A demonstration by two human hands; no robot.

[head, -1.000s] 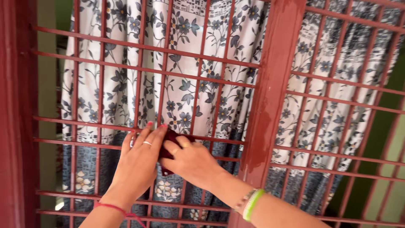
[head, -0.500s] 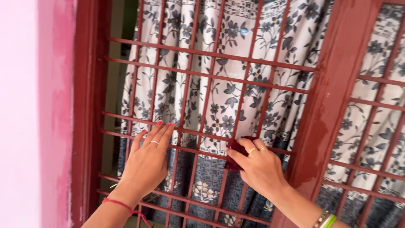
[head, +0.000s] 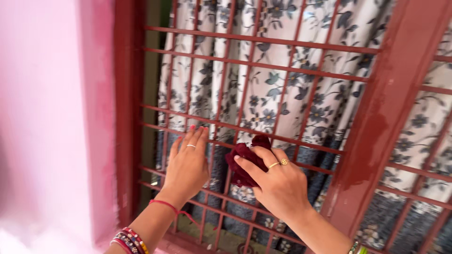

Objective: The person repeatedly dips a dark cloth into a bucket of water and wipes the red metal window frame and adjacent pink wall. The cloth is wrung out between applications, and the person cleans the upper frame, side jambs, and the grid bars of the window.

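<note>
Cloth point(head: 245, 162) pressed on grille point(head: 301, 80) under right hand point(head: 278, 186), beside left hand point(head: 186, 167)

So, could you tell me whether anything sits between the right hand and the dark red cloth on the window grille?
Nothing visible does: the right hand already presses the dark red cloth against the red grille. The left hand rests flat on the bars beside it.
</note>
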